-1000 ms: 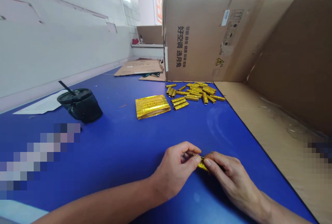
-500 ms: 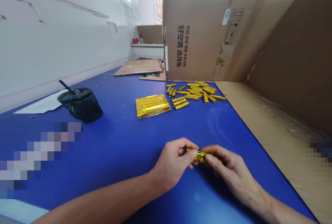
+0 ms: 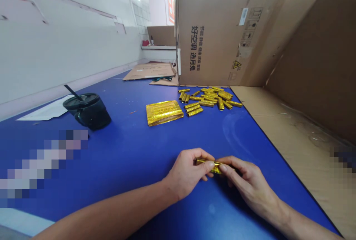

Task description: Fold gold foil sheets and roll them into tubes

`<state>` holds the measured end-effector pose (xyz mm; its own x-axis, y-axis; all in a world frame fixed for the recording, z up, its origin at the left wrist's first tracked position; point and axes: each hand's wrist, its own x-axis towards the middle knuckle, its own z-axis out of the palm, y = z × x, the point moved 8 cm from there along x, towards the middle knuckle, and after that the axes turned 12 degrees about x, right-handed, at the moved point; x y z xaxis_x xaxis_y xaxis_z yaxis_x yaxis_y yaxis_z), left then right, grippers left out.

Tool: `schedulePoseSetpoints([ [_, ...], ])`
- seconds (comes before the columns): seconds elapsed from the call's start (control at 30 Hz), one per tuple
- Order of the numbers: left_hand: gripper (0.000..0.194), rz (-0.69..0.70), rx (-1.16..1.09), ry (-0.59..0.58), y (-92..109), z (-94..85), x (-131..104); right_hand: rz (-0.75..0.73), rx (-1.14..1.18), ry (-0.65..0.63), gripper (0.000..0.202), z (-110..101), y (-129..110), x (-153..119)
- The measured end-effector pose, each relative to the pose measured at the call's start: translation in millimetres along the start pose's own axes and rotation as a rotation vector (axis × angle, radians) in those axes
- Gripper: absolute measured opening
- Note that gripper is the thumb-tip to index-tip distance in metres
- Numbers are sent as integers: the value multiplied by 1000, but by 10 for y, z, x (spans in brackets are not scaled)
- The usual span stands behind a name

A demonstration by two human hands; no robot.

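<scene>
Just above the blue table, a narrow folded strip of gold foil paper (image 3: 217, 168) spans my two hands. My left hand (image 3: 187, 175) pinches its left part, thumb on top and fingers behind. At the right end, my right hand (image 3: 246, 178) presses it with the thumb while the fingers curl behind, hiding that end. The two thumbs nearly meet. Beyond the hands lies a flat stack of gold foil sheets (image 3: 164, 112). To the right of that stack, several folded gold paper strips (image 3: 209, 97) lie in a loose pile, with three side by side (image 3: 194, 109) in front.
A dark lidded mug (image 3: 89, 111) with a stick in it stands left on the blue table (image 3: 133, 151), by a white paper sheet (image 3: 46, 109). A large cardboard box (image 3: 217, 39) rises behind the pile. Cardboard (image 3: 292, 132) borders the right edge; flat cardboard (image 3: 150, 71) lies at the back.
The gold strip has slid slightly left in my hands, so more of its left end shows. My right thumb has come closer to my left thumb. The pile and stack are unchanged.
</scene>
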<state>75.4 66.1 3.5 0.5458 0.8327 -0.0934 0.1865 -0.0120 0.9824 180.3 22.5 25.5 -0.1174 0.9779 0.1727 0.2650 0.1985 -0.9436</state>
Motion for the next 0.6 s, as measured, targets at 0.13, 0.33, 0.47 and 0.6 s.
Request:
schedulePoseSetpoints([
  [0.13, 13, -20, 10, 83, 11, -87, 18, 62, 68, 27, 28, -29, 64, 9],
  [0.33, 20, 22, 33, 41, 20, -72, 22, 88, 150, 34, 28, -41, 93, 10],
  [0.47, 13, -24, 43, 86, 15, -97, 12, 81, 161, -2, 27, -5, 77, 9],
  [0.6, 12, -49, -23, 120, 34, -109, 9, 78, 156, 16, 28, -2, 55, 8],
])
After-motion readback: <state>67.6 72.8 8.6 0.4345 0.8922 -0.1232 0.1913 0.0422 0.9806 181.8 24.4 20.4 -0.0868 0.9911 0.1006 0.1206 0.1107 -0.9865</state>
